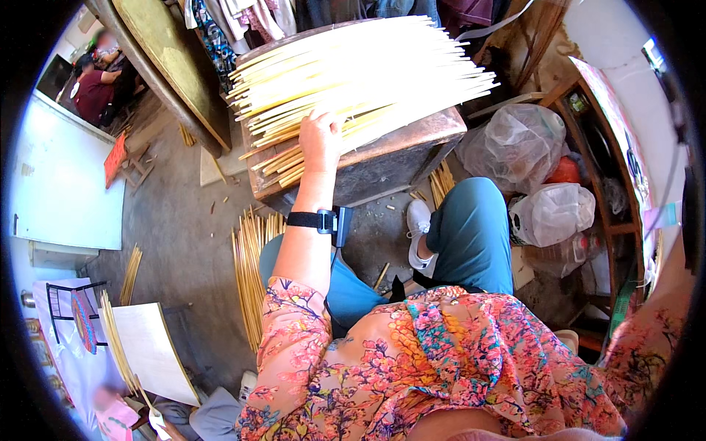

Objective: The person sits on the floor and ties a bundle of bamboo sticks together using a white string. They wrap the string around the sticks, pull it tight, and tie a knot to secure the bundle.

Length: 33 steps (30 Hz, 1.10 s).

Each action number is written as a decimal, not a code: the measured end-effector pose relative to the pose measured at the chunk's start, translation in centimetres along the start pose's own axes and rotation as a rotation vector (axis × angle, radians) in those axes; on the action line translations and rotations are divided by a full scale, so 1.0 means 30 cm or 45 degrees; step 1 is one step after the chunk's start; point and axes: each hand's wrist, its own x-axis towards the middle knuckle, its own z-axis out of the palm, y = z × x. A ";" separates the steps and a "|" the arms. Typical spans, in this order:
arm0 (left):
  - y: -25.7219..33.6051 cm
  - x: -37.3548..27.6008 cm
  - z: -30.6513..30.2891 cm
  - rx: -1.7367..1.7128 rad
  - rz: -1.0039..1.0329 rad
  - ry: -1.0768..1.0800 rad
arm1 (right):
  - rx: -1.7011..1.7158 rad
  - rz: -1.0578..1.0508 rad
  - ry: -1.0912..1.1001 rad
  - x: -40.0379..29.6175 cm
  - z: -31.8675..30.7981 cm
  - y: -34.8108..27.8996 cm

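Note:
A broad layer of thin, pale wooden or bamboo sticks (353,71) lies across a worn wooden chest or low table (386,143), much of it washed out by glare. My left hand (321,135) rests at the near edge of this layer, knuckles up and fingers curled down against the sticks. Whether the fingers grip any stick cannot be seen. Several stick ends stick out to the left of the hand. A black strap with a small device (333,221) sits round my left forearm. My right hand is out of view; the right sleeve (642,342) runs off at the right edge.
Stick bundles stand or lie by my left knee (251,275), beyond my right knee (442,182) and at far left (131,275). Plastic bags (554,212) sit beside a wooden shelf (618,226) at right. A small stool (135,165) stands left. Other people are at upper left and lower left.

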 end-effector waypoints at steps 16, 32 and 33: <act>0.066 0.025 -0.132 -0.983 -0.766 -0.224 | -0.287 -0.746 -0.374 -0.217 0.629 0.519; 0.105 0.096 -0.094 -1.606 -1.063 0.083 | -0.447 -0.806 -0.366 -0.217 0.602 0.494; 0.108 0.098 -0.095 -1.586 -1.062 0.080 | -0.438 -0.809 -0.351 -0.218 0.602 0.491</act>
